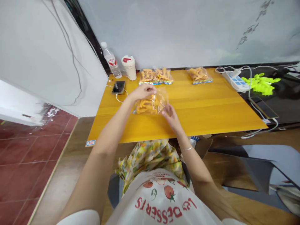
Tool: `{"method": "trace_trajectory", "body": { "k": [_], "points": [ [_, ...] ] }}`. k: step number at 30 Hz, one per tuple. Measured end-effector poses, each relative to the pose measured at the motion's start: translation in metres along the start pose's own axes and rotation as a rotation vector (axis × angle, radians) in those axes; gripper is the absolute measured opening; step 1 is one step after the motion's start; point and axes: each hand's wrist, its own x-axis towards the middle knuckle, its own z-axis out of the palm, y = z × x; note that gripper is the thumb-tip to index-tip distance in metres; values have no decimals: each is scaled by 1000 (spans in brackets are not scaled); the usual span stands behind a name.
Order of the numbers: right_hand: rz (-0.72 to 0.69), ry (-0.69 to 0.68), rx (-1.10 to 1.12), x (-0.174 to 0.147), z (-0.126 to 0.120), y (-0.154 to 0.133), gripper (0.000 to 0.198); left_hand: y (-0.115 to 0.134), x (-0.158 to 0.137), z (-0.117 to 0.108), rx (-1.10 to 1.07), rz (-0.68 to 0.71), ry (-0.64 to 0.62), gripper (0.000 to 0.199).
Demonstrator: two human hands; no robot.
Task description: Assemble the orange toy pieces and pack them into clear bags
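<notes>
A clear plastic bag of orange plastic pieces [148,106] lies on the yellow wooden table in front of me. My left hand [144,92] comes over its far side, with thumb and fingers closed on the film at the upper edge. At the near right corner, my right hand [171,116] has the bag's edge between thumb and fingers. The exact shape of the orange pieces is hard to make out through the shiny film.
Behind stand more bags of orange pieces [164,75], and another bag [199,75] lies farther right. A water bottle [112,64], a white cup [129,68] and a phone [118,87] are at the back left. A power strip [236,82] and bright green pieces [261,83] sit right.
</notes>
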Motion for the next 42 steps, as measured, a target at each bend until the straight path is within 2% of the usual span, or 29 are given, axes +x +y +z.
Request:
{"method": "trace_trajectory", "body": {
  "k": [2,4,7,10,12,14,16,20,23,25,27,30,33,36,39,42],
  "points": [
    [-118,74,-123,23,3,-14,67,2,-5,-7,-49,73,166,22],
    [-248,98,-221,41,3,-27,44,2,-19,-8,-53,124,328,30],
    [-475,29,-396,45,-1,-34,28,-9,-58,4,-3,112,459,43],
    [-640,-176,-573,28,-8,-23,31,-29,-111,24,68,22,372,50],
    [-659,-324,-647,11,-12,-11,32,-40,-143,35,99,14,266,46],
    [-646,-444,-680,-6,-16,-1,31,-45,-168,42,163,28,168,40],
    [-636,-503,-687,-19,-20,5,30,-43,-185,44,266,41,77,33],
    [-578,-517,-683,-33,-26,9,28,-28,-205,51,438,91,13,29],
    [-511,-461,-671,-36,-24,9,30,-18,-212,61,376,140,6,23],
    [-412,-342,-675,-38,-20,8,34,-15,-211,68,280,69,74,27],
    [-260,-219,-660,-38,-15,6,38,-14,-205,74,200,-93,179,31],
    [-73,-128,-607,-39,-9,4,39,-13,-192,81,100,-306,281,32],
    [-10,-92,-589,-37,-7,3,41,-13,-181,88,54,-390,323,31],
    [22,-92,-607,-33,-9,1,38,-12,-175,90,121,-427,357,31],
    [60,-132,-645,-28,-9,-2,29,-11,-172,86,169,-467,380,30],
    [91,-140,-649,-21,-7,-4,16,-11,-170,80,167,-552,348,29]
  ]
}}
